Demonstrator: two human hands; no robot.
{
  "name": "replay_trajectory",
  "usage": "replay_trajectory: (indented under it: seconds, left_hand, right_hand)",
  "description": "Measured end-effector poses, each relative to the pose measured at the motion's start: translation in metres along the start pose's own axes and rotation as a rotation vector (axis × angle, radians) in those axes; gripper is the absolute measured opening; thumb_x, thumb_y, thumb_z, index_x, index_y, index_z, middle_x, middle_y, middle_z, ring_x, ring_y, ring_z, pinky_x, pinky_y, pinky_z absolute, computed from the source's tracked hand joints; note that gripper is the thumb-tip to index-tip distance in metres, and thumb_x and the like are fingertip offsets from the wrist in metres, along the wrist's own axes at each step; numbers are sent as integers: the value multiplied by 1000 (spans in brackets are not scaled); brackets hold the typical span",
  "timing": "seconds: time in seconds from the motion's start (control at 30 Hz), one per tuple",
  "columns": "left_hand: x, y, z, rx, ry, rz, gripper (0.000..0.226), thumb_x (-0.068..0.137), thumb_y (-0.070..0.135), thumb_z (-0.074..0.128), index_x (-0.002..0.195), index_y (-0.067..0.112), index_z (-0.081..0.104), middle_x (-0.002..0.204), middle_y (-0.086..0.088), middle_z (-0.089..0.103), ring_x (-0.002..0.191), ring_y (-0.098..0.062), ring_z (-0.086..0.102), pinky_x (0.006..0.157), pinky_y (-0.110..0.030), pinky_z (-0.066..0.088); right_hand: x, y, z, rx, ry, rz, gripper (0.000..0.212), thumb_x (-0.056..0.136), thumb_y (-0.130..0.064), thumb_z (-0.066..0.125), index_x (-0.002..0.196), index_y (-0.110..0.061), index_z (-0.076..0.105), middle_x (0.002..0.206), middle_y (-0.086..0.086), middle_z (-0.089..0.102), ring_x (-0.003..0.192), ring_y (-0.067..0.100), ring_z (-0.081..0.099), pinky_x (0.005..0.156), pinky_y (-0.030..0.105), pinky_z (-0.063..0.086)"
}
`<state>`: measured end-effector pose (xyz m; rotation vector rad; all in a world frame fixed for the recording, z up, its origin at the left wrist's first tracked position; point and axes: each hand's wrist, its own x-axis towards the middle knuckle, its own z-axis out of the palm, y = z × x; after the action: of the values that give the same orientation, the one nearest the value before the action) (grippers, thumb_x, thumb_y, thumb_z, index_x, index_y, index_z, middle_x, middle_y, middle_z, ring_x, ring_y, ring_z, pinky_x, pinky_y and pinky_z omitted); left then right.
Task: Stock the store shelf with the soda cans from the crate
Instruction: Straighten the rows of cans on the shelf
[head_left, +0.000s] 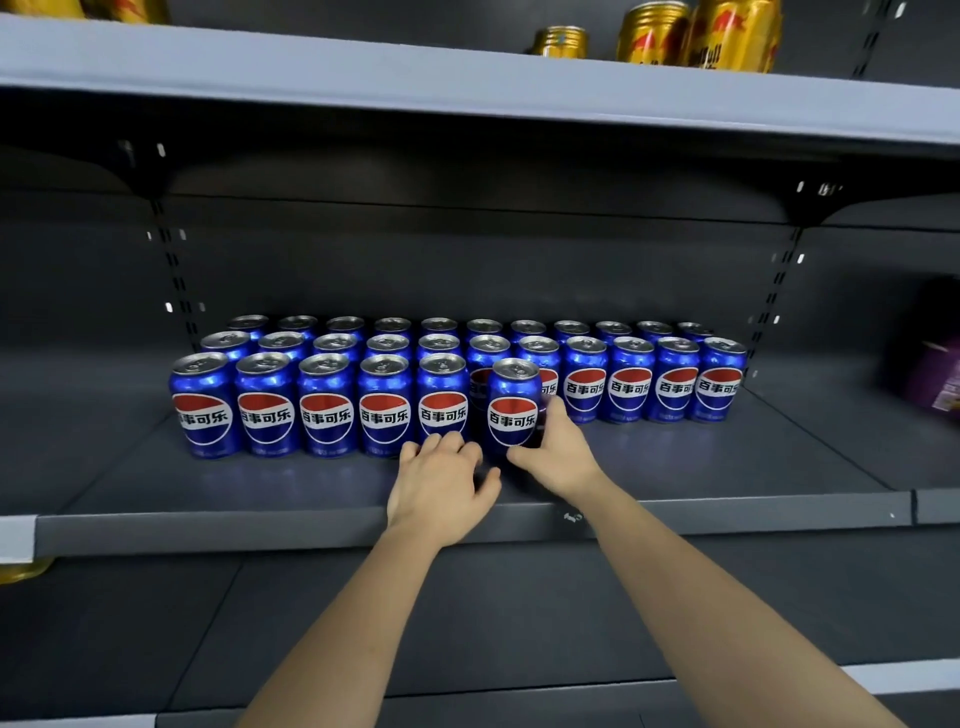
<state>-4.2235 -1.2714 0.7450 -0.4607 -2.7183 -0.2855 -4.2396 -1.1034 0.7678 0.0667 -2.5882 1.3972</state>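
Several blue soda cans with red, white and blue logos stand in three rows on the dark middle shelf. My right hand grips one more blue can upright at the right end of the front row, its base on or just above the shelf. My left hand lies on the shelf just left of that can, fingers loosely curled, knuckles close to the base of the neighbouring can. It holds nothing. The crate is out of view.
The upper shelf carries gold cans at the right. A purple package sits at the far right of the middle shelf. Bare shelf floor lies in front of the cans on the right. A lower shelf runs beneath my arms.
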Motion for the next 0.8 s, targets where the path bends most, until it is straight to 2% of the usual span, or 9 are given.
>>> replay_trajectory:
  seconds: [0.13, 0.27, 0.53, 0.67, 0.8]
  left_hand:
    - [0, 0, 1, 16, 9, -3, 40, 92, 54, 32, 105, 28, 59, 101, 9, 53, 100, -14, 46, 91, -34, 31]
    - [-1, 0, 0, 25, 18, -4, 40, 93, 55, 32, 106, 28, 59, 101, 10, 53, 99, -13, 46, 91, -34, 32]
    - [-2, 0, 1, 45, 27, -15, 41, 93, 56, 30, 108, 30, 59, 102, 10, 54, 100, -13, 47, 92, -34, 32]
    - [-3, 0, 2, 53, 37, -18, 42, 92, 56, 29, 107, 30, 60, 101, 11, 54, 99, -13, 48, 91, -34, 31]
    - [-3, 0, 3, 50, 48, -21, 42, 92, 55, 29, 106, 30, 60, 100, 10, 54, 98, -13, 48, 91, -34, 30]
  right_hand:
    - [4, -1, 3, -25, 15, -20, 68, 79, -13, 75, 133, -14, 34, 127, -1, 57, 108, 11, 53, 86, 23, 41]
    - [5, 0, 3, -55, 1, -23, 67, 82, -15, 73, 137, -16, 34, 135, 2, 57, 121, 18, 55, 88, 24, 42]
    - [3, 3, 8, -189, -31, -36, 71, 90, -21, 64, 149, -18, 24, 137, 6, 56, 124, 24, 53, 92, 26, 41]
    - [6, 4, 10, -293, -31, -20, 53, 92, -25, 61, 134, -10, 33, 129, 11, 59, 115, 27, 57, 92, 38, 49]
    - [6, 5, 10, -288, -28, -26, 50, 92, -25, 62, 131, -8, 36, 131, 13, 57, 121, 28, 54, 95, 37, 46]
